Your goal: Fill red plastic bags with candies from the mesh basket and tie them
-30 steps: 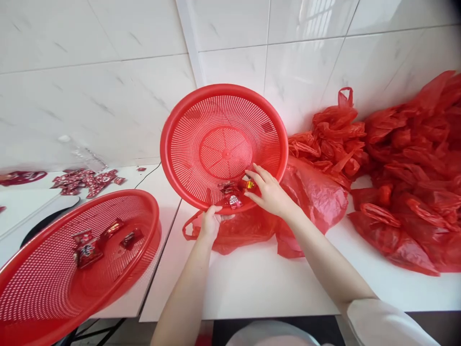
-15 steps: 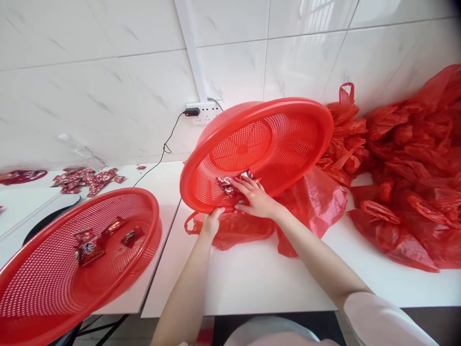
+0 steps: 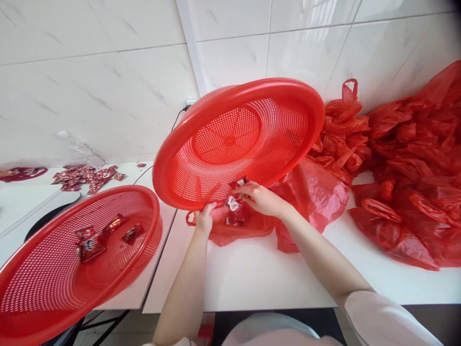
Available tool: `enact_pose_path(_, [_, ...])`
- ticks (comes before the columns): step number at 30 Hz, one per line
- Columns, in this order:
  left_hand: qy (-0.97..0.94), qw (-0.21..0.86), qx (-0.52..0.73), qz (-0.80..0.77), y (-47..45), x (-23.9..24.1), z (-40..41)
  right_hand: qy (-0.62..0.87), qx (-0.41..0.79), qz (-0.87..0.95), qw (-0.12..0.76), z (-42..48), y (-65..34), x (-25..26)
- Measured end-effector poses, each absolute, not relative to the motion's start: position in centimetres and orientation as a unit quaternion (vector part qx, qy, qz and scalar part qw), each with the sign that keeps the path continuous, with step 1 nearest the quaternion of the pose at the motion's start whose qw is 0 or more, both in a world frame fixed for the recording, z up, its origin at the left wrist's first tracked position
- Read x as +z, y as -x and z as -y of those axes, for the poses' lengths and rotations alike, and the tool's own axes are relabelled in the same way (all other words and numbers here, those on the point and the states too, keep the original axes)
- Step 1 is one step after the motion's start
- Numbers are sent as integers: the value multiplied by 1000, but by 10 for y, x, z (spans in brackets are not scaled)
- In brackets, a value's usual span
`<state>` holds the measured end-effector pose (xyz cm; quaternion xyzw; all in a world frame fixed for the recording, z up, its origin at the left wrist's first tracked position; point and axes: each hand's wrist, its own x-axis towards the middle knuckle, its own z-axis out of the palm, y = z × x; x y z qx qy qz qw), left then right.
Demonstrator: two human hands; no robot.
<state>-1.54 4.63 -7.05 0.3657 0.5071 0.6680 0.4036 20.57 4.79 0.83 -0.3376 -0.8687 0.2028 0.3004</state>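
A large red plastic colander basket (image 3: 230, 115) is tilted steeply, its mouth facing me. My left hand (image 3: 205, 217) is closed on its lower rim. At that same rim my right hand (image 3: 264, 198) has its fingers curled over small red wrapped snack packets (image 3: 235, 204). These packets sit at the edge and just below it, over a red plastic bag (image 3: 245, 235) lying on the table under the basket. Part of the bag's opening is hidden by the basket and my right hand.
A second red basket (image 3: 46, 269) with several packets (image 3: 91, 248) stands at the left. Behind it lie more small packets (image 3: 104, 179). Filled red bags (image 3: 414, 144) are heaped at the right on the white table (image 3: 259, 283), against the tiled wall (image 3: 230, 57).
The basket has moved left and tipped further. The packets have gone from inside the basket to its lower edge and over the bag, with my right hand's fingers now curled at them.
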Motion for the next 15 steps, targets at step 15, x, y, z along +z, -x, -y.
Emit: enact_pose_path(15, [-318, 494, 706, -395, 3, -32, -35, 492, 119, 630, 590, -34, -220, 38])
